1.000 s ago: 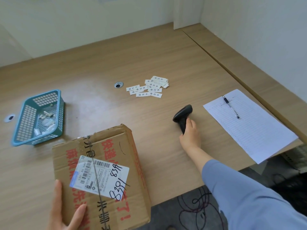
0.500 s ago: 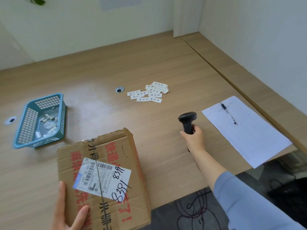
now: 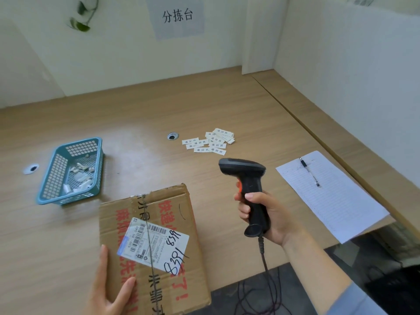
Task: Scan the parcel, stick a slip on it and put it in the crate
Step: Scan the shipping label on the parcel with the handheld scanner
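Cardboard parcel (image 3: 154, 248) lies flat on the wooden table (image 3: 141, 110) at the near edge, its near right corner overhanging. Red printed characters run along the top; a white shipping label (image 3: 153, 245) with barcodes and handwritten black digits sits across the taped seam. Left hand (image 3: 109, 289) rests on the parcel's near left corner, thumb on top, fingers along the left side, steadying it rather than gripping. Right hand (image 3: 266, 214), just right of the parcel, is clenched around the handle of a black barcode scanner (image 3: 248, 189), held upright above the table with the head pointing left; orange trigger visible at the front, cable hanging down off the near edge. Left of the parcel and a little farther, a teal plastic crate (image 3: 70, 171) holds small white scraps. Beyond the scanner, a loose cluster of white printed slips (image 3: 209, 142) lies on the table. To the right, a lined sheet (image 3: 331, 196) carries a pen (image 3: 309, 171).
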